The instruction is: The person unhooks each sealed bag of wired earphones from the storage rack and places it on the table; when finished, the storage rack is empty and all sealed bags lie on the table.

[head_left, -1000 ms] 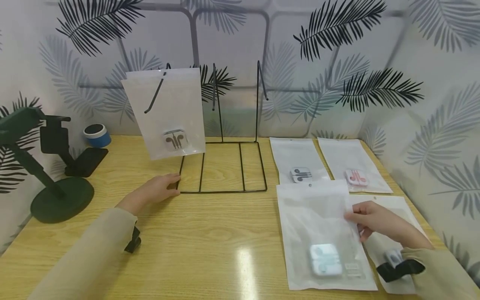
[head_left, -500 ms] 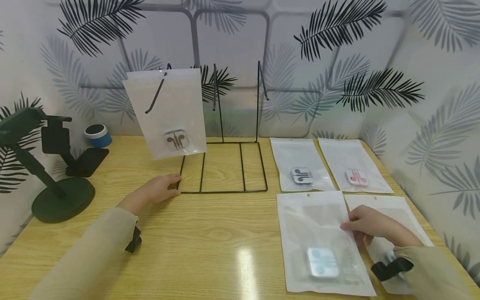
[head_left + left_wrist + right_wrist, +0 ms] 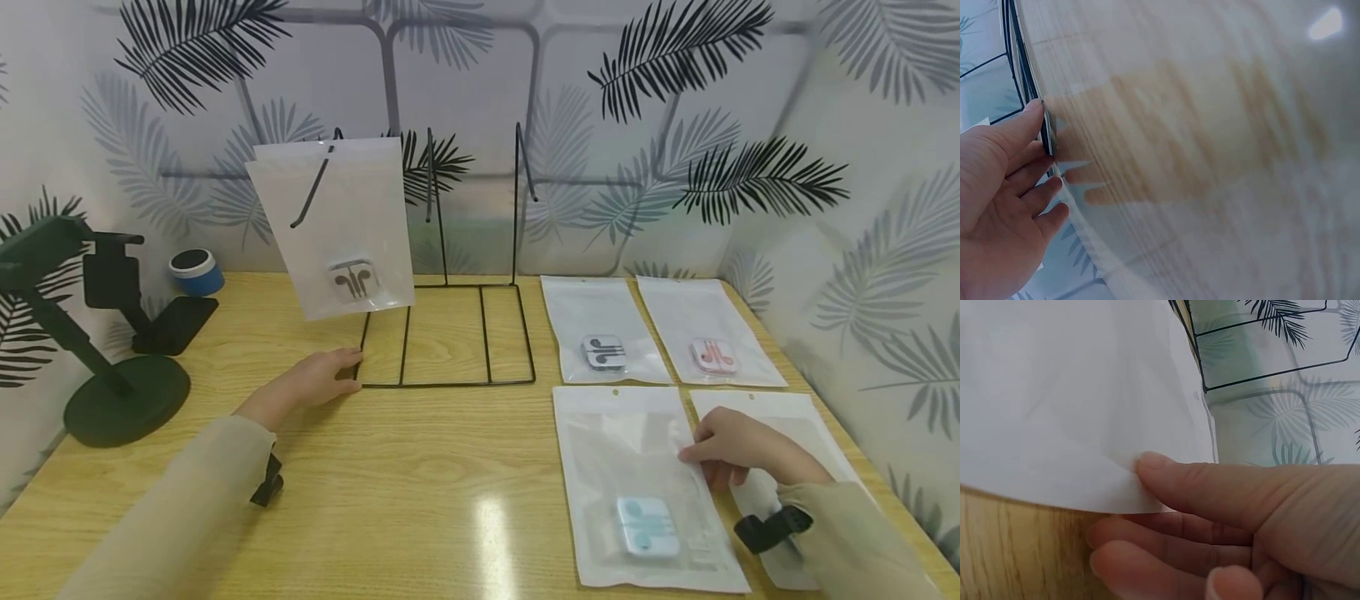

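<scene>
My right hand (image 3: pixel 738 446) pinches the right edge of a white zip bag (image 3: pixel 600 442) holding earphones in a pale-blue-marked square case (image 3: pixel 648 527). In the right wrist view, the thumb (image 3: pixel 1169 478) presses on top of the bag's edge and the other fingers lie under it. The bag lies on the table, right of centre. My left hand (image 3: pixel 303 383) holds the near left corner of a black wire display rack (image 3: pixel 450 385), with thumb and fingers about the wire in the left wrist view. White bags (image 3: pixel 345 200) with boxed earphones hang on the rack's left hook.
Behind the held bag lie a bag with dark earphones (image 3: pixel 600 317) and one with red earphones (image 3: pixel 701 312). Another bag (image 3: pixel 787 408) lies partly under my right arm. At left stand a green stand (image 3: pixel 123 400), a black phone holder (image 3: pixel 176 321) and a blue-and-white jar (image 3: pixel 197 273).
The bag in my right hand has come toward me and no longer covers the bag behind it. The right hand has shifted slightly left. My left hand stays on the rack.
</scene>
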{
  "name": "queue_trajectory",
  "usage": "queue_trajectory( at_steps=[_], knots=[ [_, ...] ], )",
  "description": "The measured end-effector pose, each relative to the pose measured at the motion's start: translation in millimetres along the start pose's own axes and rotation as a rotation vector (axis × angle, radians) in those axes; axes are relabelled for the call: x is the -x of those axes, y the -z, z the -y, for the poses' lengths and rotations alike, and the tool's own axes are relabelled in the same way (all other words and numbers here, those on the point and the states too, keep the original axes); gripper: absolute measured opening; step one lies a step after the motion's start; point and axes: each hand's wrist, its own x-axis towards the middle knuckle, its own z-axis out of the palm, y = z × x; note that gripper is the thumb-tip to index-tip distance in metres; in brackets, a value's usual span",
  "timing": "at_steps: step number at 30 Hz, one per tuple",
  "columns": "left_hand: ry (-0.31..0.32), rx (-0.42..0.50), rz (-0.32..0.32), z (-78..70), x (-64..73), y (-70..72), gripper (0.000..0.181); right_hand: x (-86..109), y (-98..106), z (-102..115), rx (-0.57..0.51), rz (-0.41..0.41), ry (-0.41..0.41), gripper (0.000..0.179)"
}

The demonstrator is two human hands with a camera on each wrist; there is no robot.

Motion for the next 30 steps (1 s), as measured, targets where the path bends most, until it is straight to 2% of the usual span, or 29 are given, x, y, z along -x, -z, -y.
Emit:
queue_trajectory(
  at_steps=[8, 12, 17, 24, 30],
  knots=[
    [-0.002, -0.007, -0.003, 0.2, -0.8, -0.6, 0.057, 4.5, 4, 2, -0.001, -0.012, -0.004, 0.024],
    [0.009, -0.007, 0.001, 0.4, -1.3, -0.7, 0.057, 8.2, 10, 3, -0.022, -0.03, 0.048, 0.026],
    [0.01, -0.01, 0.001, 1.5, -1.5, -1.4, 0.057, 7.2, 12, 2, -0.054, -0.035, 0.121, 0.018],
    [0.008, 0.0, -0.003, 2.2, -1.2, -2.2, 0.057, 2.9, 11, 0, -0.053, -0.037, 0.099, 0.017],
    [0.008, 0.004, -0.003, 2.3, -1.0, -2.1, 0.057, 4.5, 19, 3, -0.086, -0.061, 0.14, 0.018]
  ],
)
